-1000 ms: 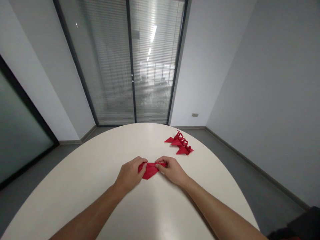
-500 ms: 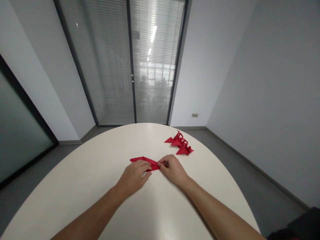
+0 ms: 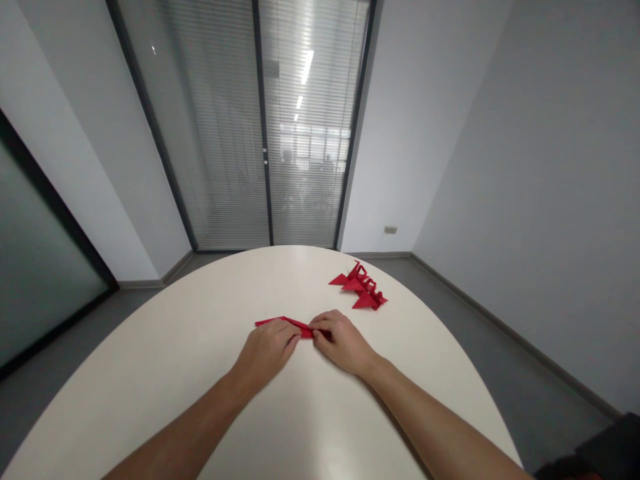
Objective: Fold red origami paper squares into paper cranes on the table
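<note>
A long, narrow piece of folded red paper [image 3: 305, 332] lies on the table between my hands, one thin end pointing left. My left hand [image 3: 270, 343] rests over its middle, with thumb and fingers closed on the near edge. The right end is pinched between the thumb and fingers of my right hand [image 3: 341, 341]. Parts of the paper are hidden beneath both hands. Beyond my right hand, several folded red paper cranes [image 3: 363, 287] sit in an overlapping row.
The round white table [image 3: 210, 300] fills the lower view, its curved far edge near a glass partition [image 3: 225, 133] with blinds. A wall socket [image 3: 390, 230] is low on the back wall. Something dark [image 3: 600, 453] shows at the lower right.
My left thumb and fingers have closed together on the paper. My right fingers have shifted slightly left along it. The paper now looks narrower and flatter; the cranes have stayed put.
</note>
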`<state>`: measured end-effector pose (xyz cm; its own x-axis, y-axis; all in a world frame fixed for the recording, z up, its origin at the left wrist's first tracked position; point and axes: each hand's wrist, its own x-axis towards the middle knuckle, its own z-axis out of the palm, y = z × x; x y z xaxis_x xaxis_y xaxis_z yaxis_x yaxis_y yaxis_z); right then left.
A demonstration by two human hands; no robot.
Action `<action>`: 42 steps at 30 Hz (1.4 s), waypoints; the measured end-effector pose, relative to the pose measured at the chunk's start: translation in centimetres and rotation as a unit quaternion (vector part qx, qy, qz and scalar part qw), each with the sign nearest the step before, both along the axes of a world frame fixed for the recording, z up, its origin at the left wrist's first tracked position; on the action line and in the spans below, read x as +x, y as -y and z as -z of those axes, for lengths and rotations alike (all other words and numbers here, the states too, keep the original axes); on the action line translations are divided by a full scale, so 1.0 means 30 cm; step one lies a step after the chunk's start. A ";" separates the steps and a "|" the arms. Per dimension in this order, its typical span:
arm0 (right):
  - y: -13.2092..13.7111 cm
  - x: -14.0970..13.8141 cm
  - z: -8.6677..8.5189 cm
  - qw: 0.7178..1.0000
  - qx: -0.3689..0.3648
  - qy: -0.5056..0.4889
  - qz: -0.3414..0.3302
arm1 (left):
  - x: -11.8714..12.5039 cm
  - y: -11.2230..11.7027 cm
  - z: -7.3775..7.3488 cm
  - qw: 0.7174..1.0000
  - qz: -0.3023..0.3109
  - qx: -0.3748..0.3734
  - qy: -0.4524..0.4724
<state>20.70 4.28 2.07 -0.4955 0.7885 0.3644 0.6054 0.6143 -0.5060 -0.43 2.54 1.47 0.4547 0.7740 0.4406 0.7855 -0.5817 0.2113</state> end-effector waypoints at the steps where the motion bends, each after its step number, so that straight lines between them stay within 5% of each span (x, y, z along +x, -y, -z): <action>1: 0.004 -0.002 -0.006 1.000 0.004 0.005 -0.001 | -0.001 -0.002 0.000 1.000 -0.004 -0.005 0.002; 11: -0.007 0.001 0.007 1.000 0.009 0.014 -0.010 | 0.001 -0.002 -0.003 0.998 -0.033 -0.053 0.029; 21: 0.002 -0.006 0.000 0.999 0.036 0.028 -0.023 | -0.003 -0.016 0.010 0.999 -0.032 0.029 0.025; 29: 0.017 -0.010 -0.021 0.992 0.070 0.091 -0.047 | -0.011 -0.020 0.011 1.000 -0.013 -0.022 0.000; 42: 0.033 -0.014 -0.012 0.986 0.039 0.159 0.017 | -0.019 -0.022 0.032 0.994 0.044 -0.091 -0.028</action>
